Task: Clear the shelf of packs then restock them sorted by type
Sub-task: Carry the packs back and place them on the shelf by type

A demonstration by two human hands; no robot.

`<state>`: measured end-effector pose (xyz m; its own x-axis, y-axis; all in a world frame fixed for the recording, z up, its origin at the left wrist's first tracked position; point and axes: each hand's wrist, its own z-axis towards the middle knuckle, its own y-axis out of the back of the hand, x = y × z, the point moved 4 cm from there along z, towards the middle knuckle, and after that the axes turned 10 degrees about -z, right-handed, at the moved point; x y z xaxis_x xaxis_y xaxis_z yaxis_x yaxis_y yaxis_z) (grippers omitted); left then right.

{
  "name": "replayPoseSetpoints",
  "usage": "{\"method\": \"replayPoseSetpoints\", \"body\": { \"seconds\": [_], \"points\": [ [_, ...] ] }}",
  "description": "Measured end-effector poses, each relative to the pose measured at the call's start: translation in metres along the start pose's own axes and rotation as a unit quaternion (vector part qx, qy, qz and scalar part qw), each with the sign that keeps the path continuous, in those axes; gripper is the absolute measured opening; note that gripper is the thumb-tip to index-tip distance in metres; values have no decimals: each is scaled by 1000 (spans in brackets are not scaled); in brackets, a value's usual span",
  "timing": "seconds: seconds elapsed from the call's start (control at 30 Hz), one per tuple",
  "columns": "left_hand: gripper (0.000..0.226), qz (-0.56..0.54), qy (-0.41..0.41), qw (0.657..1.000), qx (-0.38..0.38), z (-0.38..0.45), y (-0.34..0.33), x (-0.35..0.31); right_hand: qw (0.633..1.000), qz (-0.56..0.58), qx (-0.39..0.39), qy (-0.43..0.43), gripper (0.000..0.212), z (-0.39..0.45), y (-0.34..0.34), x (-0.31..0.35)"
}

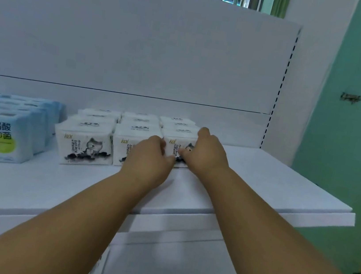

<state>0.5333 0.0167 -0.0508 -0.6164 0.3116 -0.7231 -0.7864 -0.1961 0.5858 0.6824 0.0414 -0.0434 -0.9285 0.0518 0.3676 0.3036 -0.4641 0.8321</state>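
Here both hands meet at the rightmost front cat-print pack [177, 146], on the shelf [261, 183] straight ahead. The right hand [205, 154] curls over its right end, the left hand [149, 155] holds its left edge. Its long axis runs left-right.

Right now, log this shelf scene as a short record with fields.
white cat-print packs: three rows, shelf centre
blue packs: grouped at left
left hand: on front of middle row's pack
right hand: fingers curled round right front pack
shelf: bare to the right
sorting: types kept apart
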Motion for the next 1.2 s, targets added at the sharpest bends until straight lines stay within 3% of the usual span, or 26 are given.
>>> {"method": "replayPoseSetpoints", "body": {
  "seconds": [0.3,0.6,0.97,1.2],
  "points": [
    [39,-34,-34,999,-20,-41,-2,-34,999,-14,-38,0,68,-46,26,-10],
    [31,-79,-90,992,-43,-190,-42,-89,988,69,-122,65,54,-205,97,-86],
    [35,-116,-118,973,159,-417,-136,-93,987,7,-92,-129,49,-471,126,-212],
    [29,-126,-83,954,260,-560,-171,-46,981,-11,3,-195,47,-631,85,-251]
  ]
}}
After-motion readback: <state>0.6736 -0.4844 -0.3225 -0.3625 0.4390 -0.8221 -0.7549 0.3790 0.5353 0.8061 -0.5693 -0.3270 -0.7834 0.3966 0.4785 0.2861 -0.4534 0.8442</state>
